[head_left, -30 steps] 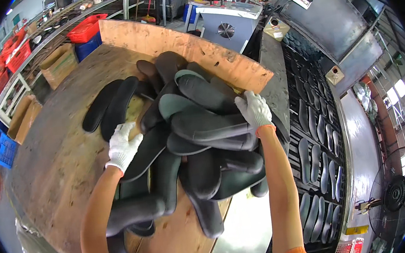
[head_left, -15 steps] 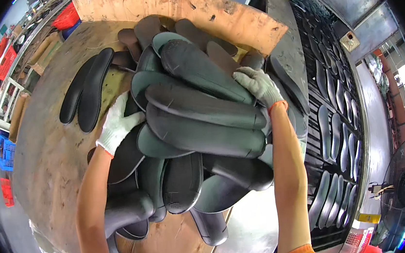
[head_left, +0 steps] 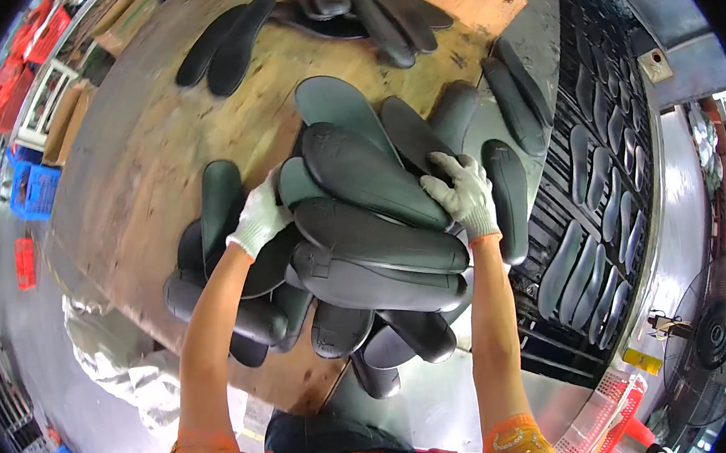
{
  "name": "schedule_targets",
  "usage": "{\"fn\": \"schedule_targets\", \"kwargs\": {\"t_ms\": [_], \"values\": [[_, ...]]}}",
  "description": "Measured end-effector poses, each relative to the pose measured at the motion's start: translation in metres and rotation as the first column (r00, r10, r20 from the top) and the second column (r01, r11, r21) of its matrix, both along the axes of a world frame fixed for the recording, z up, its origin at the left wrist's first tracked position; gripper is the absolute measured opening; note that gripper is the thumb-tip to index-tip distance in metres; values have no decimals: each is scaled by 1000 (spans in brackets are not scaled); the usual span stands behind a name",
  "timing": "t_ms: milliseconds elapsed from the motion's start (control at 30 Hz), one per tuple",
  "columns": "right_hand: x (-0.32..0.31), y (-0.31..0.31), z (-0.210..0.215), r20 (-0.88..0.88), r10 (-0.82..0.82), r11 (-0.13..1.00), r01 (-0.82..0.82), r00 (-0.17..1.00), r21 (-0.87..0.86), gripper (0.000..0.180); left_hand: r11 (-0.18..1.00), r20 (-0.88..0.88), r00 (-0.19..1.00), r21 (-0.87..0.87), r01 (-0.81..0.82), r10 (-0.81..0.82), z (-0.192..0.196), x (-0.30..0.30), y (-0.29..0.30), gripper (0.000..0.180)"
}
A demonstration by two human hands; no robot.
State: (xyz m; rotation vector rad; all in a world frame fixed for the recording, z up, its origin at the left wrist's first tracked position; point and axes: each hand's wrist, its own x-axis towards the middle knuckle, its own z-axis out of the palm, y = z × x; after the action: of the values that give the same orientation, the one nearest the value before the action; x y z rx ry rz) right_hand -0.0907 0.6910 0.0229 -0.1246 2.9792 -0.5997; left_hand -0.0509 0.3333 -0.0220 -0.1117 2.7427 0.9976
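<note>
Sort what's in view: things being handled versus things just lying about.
In hand: stack of dark rubber shoe soles, pressed between gloved left hand and gloved right hand.
Lying about: loose black soles on round wooden table, blue plastic crates, standing fan.

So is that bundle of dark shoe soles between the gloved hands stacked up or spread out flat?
Stacked. The soles lie layered on one another, pressed between the left hand and right hand above the wooden table.

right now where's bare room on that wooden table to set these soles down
Bare wood shows on the wooden table to the left of the left hand, below the two soles at the far edge. The stack between both hands, right hand included, is crowded, as is the rack.
</note>
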Motion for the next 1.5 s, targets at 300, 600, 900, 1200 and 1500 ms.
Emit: {"fn": "schedule_targets", "kwargs": {"t_ms": [300,600,900,1200,1500], "values": [[104,3,-12,-88,-44,993,33,995,-115,57,995,-379,925,-80,-58,24,8,84,6,44],[192,-28,44,-83,313,949,-315,946,-4,74,861,-99,919,399,-315,382,33,193,38,45],[223,3,50,-243,388,922,-379,889,85,74,556,208,803,625,-548,559,45,233,81,58],[258,-4,43,-159,557,818,-506,815,272,102,151,356,688,815,-560,632,34,256,107,44],[220,4,54,-261,447,887,-461,856,8,82,9,453,642,813,-582,619,33,252,116,25]]}}
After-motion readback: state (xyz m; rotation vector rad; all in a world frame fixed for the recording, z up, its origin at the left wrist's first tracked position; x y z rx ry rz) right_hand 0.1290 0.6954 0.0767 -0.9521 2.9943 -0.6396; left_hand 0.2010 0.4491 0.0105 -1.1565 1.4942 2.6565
